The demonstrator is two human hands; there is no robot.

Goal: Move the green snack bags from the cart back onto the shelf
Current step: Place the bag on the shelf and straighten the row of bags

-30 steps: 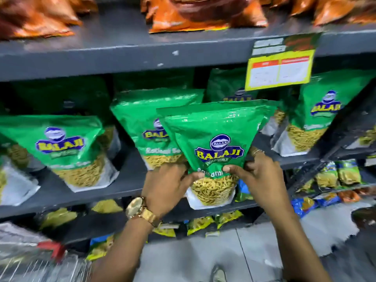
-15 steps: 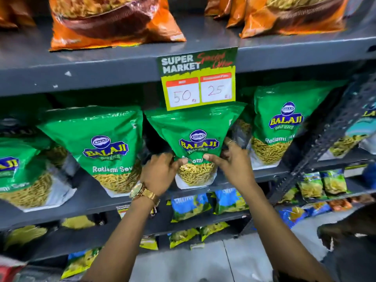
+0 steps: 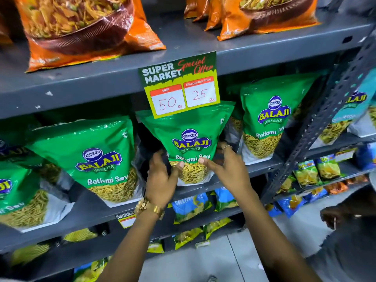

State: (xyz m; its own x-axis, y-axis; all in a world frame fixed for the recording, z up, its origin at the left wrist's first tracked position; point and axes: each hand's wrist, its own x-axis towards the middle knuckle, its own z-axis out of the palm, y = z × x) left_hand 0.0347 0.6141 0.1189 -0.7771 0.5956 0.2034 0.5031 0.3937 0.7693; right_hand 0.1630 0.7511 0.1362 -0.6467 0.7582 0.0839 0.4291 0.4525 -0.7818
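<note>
Head view: left hand (image 3: 160,180) and right hand (image 3: 230,171) grasp the green bag (image 3: 189,137) between their fingers.

the price card (image 3: 180,86) hides the top edge of the held green bag (image 3: 188,135). the far-left green bag (image 3: 12,190) is cut off by the frame edge. small packets (image 3: 317,171) lower right are blurred, perhaps chips.

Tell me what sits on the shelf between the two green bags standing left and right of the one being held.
In the head view, only the held green bag, gripped by the left hand and right hand, under the price card.
</note>
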